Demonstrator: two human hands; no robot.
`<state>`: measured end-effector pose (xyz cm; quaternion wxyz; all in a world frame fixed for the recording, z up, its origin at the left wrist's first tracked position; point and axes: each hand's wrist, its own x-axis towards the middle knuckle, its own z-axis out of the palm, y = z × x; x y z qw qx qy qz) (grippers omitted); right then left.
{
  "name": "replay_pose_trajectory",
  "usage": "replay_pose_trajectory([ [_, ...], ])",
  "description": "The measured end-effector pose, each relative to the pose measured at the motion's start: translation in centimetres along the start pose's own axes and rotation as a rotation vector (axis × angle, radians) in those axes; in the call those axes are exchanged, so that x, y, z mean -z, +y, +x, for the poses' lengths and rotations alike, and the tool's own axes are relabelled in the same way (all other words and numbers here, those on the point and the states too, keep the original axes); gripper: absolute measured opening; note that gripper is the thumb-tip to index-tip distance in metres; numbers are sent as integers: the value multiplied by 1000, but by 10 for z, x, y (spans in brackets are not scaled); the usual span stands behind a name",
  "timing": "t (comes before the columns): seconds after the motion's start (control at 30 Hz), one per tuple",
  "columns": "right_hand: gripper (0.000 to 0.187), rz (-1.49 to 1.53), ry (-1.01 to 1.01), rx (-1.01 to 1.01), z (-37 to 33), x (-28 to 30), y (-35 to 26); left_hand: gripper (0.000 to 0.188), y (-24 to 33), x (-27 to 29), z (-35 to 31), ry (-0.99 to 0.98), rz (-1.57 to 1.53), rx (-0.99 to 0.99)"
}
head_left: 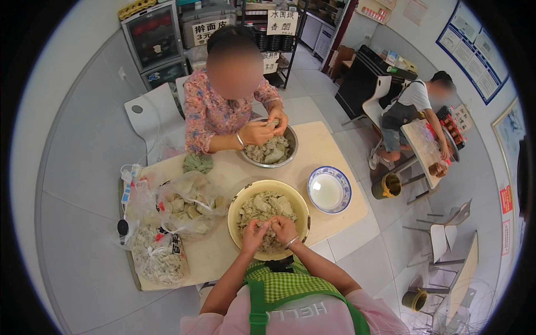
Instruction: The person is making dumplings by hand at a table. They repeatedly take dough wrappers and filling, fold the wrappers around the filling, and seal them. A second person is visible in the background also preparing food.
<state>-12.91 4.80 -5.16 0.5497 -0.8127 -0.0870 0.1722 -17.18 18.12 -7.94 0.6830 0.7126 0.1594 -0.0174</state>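
Observation:
Over a cream enamel basin (306, 215) with a dark-chipped rim, my left hand (255, 235) and my right hand (283, 230) meet at the fingertips. Both are closed, pinching a small piece of grey-green dough that the fingers mostly hide. Below and beyond them the basin holds a heap of crumbly, lumpy grey-green dough (268, 206). A silver bracelet circles my right wrist. To the basin's right stands a blue-and-white bowl (329, 190) of cloudy whitish liquid.
Across the table (312, 139), a person in a flowered top works dough over a steel bowl (295, 146). Plastic bags of lumps (192, 204) and a green cloth (197, 163) lie left. Another person sits at a table (416, 137) far right, near a bin (386, 186).

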Motion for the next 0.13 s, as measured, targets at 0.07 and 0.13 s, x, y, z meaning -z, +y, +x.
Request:
replay_pose_trajectory([
  [0.07, 25, -38, 17, 150, -4, -3, -18, 35, 26, 0, -6, -128, -157, 193],
  [0.13, 48, -44, -84, 185, -1, -4, -5, 49, 28, 4, -6, -235, -288, 326],
])
